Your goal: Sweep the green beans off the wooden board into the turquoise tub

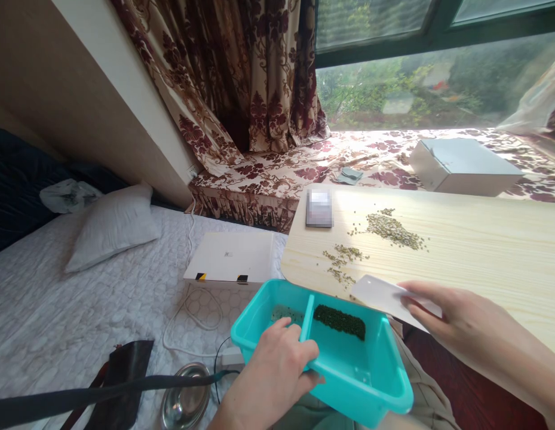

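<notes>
My left hand (284, 358) is closed on the near rim and divider of a teal two-compartment plastic box (344, 388). In its right compartment lies a bank of small dark green beans (340, 321) against the far wall; a few more are scattered in the left one, partly behind my fingers. The box sits just below the table edge. My right hand (438, 307) pinches a flat white plastic scraper (378, 292), its end on the tabletop beside the box. Past the scraper are loose greenish-tan beans (342, 257) and a larger pile (393, 230).
A pale wooden table (474, 257) carries a dark-edged device (319, 209). Behind it, a white box (468, 164) and a folded cloth (349, 175) rest on the window seat. On the bed are a flat white box (230, 255), cables, a steel bowl (186, 397) and a pillow (113, 227).
</notes>
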The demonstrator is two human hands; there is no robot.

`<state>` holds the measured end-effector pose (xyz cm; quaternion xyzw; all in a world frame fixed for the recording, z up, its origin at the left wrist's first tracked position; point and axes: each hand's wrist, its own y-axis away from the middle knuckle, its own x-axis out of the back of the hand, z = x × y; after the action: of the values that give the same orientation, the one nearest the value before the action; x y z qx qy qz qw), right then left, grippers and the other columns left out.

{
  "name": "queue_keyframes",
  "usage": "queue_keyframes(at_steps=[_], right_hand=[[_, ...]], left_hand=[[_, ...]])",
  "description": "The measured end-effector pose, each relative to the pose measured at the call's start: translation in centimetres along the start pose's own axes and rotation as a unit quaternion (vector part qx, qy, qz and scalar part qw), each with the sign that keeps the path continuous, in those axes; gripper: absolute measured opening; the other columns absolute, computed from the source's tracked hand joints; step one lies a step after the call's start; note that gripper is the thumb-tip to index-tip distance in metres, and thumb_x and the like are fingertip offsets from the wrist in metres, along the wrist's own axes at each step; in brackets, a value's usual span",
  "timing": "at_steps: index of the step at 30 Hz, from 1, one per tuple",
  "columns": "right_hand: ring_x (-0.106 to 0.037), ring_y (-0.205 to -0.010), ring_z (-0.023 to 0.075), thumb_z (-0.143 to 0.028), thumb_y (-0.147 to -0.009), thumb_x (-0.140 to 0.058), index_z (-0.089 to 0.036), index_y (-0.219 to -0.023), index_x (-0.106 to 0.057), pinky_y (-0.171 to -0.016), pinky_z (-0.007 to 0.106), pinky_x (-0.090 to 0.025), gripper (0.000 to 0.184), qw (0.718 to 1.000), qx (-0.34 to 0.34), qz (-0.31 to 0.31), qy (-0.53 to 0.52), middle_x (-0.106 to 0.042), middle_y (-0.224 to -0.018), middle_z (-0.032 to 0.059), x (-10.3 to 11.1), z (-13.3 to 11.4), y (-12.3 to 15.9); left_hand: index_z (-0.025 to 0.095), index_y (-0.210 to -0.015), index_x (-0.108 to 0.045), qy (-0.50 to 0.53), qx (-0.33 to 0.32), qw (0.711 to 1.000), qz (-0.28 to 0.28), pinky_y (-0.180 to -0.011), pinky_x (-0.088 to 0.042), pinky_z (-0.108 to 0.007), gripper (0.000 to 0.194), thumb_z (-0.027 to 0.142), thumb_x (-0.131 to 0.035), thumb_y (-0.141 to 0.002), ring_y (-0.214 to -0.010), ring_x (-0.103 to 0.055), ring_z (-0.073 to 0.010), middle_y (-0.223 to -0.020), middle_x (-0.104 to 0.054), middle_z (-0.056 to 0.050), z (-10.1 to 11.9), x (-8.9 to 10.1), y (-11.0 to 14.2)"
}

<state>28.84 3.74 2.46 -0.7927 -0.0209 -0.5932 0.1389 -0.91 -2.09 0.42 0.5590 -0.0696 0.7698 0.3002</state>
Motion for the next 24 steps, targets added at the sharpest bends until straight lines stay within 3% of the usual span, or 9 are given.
queue_keyframes(at_steps=[3,8,15,21,24], right_hand=[[-0.074,-0.061,0.0248,-0.037,-0.085,-0.052,-0.03,-0.09,-0.078,-0.047,0.03,-0.05,0.027,0.998,0.007,-0.057,-0.026,-0.08,-0.078,0.002,0.4,-0.4,-0.6],[-0.071,-0.056,0.0253,-0.035,-0.084,-0.054,-0.028,-0.087,-0.078,-0.044,0.03,-0.045,0.025,0.999,0.008,-0.045,0.005,-0.078,-0.071,0.0042,0.5,-0.7,-1.3],[-0.074,-0.063,0.0246,-0.037,-0.085,-0.054,-0.028,-0.093,-0.079,-0.048,0.028,-0.05,0.028,0.998,0.016,-0.063,-0.019,-0.08,-0.08,0.0035,0.4,-0.3,-0.7],[-0.074,-0.064,0.0233,-0.039,-0.089,-0.052,-0.029,-0.09,-0.078,-0.05,0.028,-0.051,0.028,0.994,0.025,-0.088,-0.059,-0.08,-0.08,0.0024,0.6,-1.5,-0.7],[-0.073,-0.063,0.0237,-0.042,-0.088,-0.052,-0.028,-0.092,-0.078,-0.05,0.029,-0.05,0.029,0.997,0.011,-0.048,-0.063,-0.08,-0.08,0.0037,0.5,-1.6,-1.2]], left_hand=[[0.02,-0.08,-0.066,-0.006,0.002,1.0,-0.002,-0.103,-0.048,-0.039,0.029,0.039,-0.088,-0.081,-0.083,-0.062,-0.0202,-0.078,-0.059,0.001,0.0,0.1,0.0],[0.02,-0.079,-0.066,-0.005,-0.003,1.0,0.006,-0.105,-0.048,-0.038,0.028,0.036,-0.088,-0.08,-0.084,-0.063,-0.0195,-0.079,-0.059,0.002,-0.2,0.0,0.2],[0.02,-0.081,-0.066,-0.01,0.001,1.0,0.003,-0.11,-0.046,-0.042,0.027,0.037,-0.088,-0.081,-0.084,-0.064,-0.02,-0.079,-0.06,0.001,-0.5,-0.2,0.1],[0.02,-0.081,-0.067,-0.009,-0.001,1.0,0.013,-0.11,-0.047,-0.044,0.026,0.034,-0.089,-0.079,-0.085,-0.065,-0.0202,-0.08,-0.061,0.001,-0.8,-0.4,0.2],[0.02,-0.08,-0.067,-0.013,0.008,1.0,0.012,-0.11,-0.047,-0.044,0.025,0.032,-0.09,-0.079,-0.086,-0.065,-0.0203,-0.08,-0.062,0.001,-0.8,-0.3,0.5]])
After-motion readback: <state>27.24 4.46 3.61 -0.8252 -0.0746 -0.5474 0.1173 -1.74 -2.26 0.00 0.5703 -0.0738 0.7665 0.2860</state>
